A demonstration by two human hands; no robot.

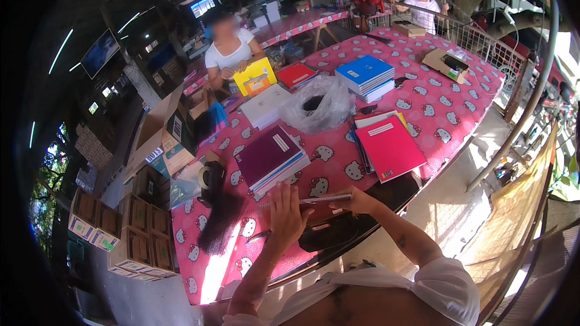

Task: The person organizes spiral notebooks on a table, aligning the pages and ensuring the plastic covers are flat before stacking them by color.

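Observation:
A thin notebook [329, 198], seen almost edge-on, is held between my hands over the table's near edge. My right hand [357, 200] grips its right end, fingers closed around it. My left hand [286, 214] is at its left end, fingers stretched out and pointing away from me, thumb toward the notebook. Just beyond the left hand lies a stack of notebooks with a purple cover [269, 154] on top. To the right, past my right hand, sits a pile topped by a red-pink notebook [389, 148]. Part of a dark thing below the held notebook is hidden.
A crumpled clear plastic bag [320, 105], white notebooks [266, 106] and blue notebooks [365, 75] stand farther back on the pink patterned tablecloth [447, 102]. A tape dispenser [208, 181] and open carton [160, 133] are at left. Across the table, a person holds a yellow notebook [254, 76].

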